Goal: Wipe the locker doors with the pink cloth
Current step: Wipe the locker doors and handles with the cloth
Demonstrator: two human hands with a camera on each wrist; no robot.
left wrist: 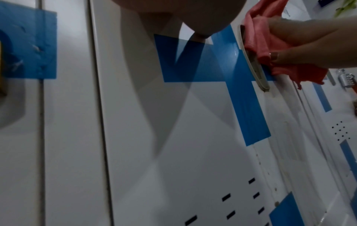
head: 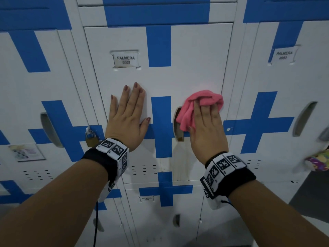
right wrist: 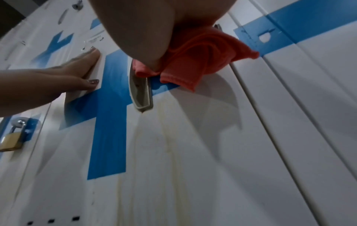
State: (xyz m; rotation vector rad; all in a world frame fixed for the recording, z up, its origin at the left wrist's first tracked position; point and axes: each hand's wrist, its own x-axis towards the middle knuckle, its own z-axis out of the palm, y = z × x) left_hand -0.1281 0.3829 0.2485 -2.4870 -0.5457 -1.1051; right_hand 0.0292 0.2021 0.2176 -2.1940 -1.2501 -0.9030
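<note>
The middle locker door [head: 187, 59] is white with blue tape crosses and a label [head: 126, 60] reading PALMERA. My left hand [head: 130, 104] lies flat on it, fingers straight, left of the vertical blue stripe; the right wrist view shows this left hand [right wrist: 67, 76] too. My right hand [head: 206, 122] presses the bunched pink cloth [head: 204, 97] against the door beside the recessed handle [head: 178, 134]. A fold covers the fingertips. In the left wrist view my right hand's thumb pinches the cloth [left wrist: 258, 39]. In the right wrist view the cloth [right wrist: 203, 58] bulges out under my palm.
Yellowish streaks [right wrist: 164, 145] run down the door below the handle [right wrist: 141, 94]. A brass padlock [head: 91, 139] hangs on the left locker's hasp. More taped lockers stand on both sides and below. A colourful object [head: 318, 161] hangs at the right edge.
</note>
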